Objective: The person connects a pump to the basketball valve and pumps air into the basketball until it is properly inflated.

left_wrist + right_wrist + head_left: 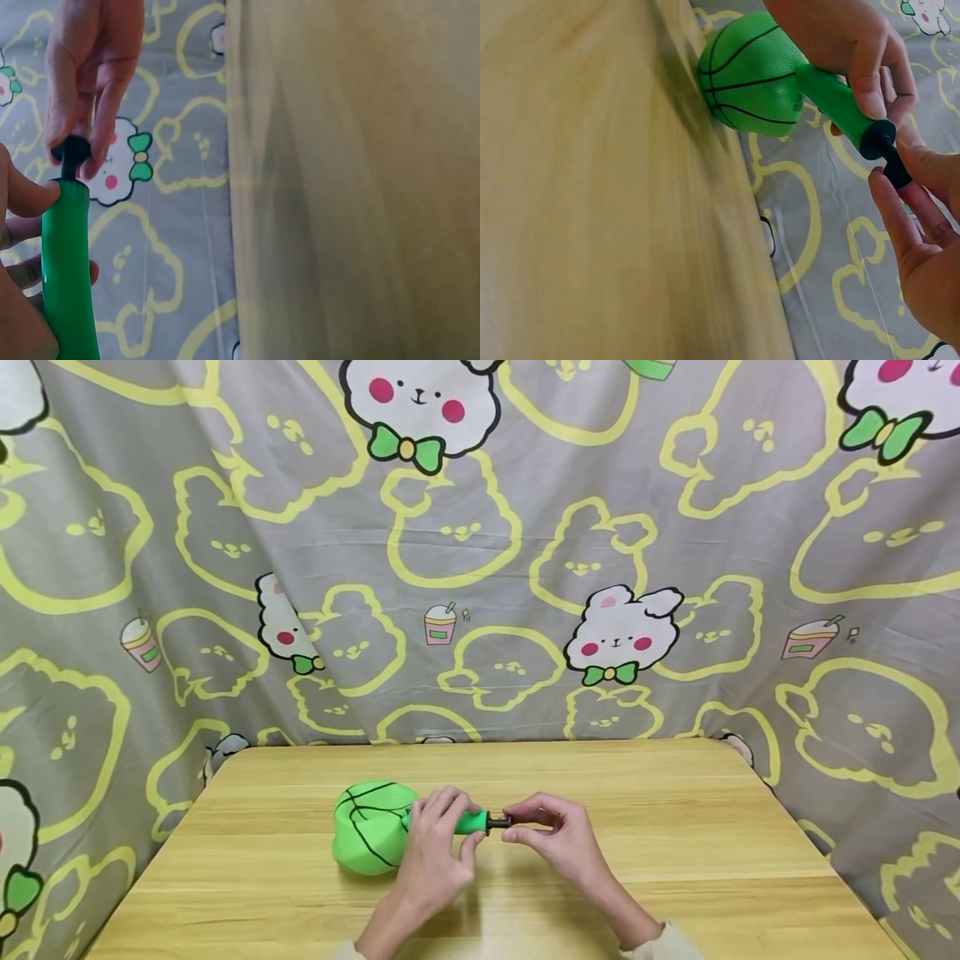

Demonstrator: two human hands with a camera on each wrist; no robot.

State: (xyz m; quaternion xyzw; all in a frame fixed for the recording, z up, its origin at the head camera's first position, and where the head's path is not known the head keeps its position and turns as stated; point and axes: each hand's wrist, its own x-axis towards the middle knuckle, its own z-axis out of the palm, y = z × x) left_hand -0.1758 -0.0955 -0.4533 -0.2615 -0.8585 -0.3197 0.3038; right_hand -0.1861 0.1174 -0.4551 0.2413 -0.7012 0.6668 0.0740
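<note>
A green ball (367,839) with black lines, its surface dented, lies on the wooden table left of centre. Joined to it is a green hand pump (69,262) with a black plunger (896,169). My left hand (437,852) grips the pump's green barrel, its thumb near the black collar. My right hand (562,835) pinches the plunger's black end between thumb and fingers. Only a short length of the plunger rod shows outside the barrel. In the right wrist view the pump's far end meets the ball; the nozzle itself is hidden.
The wooden table (720,877) extends to both sides of the hands. A grey curtain (480,693) with yellow outlines and cartoon rabbits hangs behind the table's far edge and along its sides.
</note>
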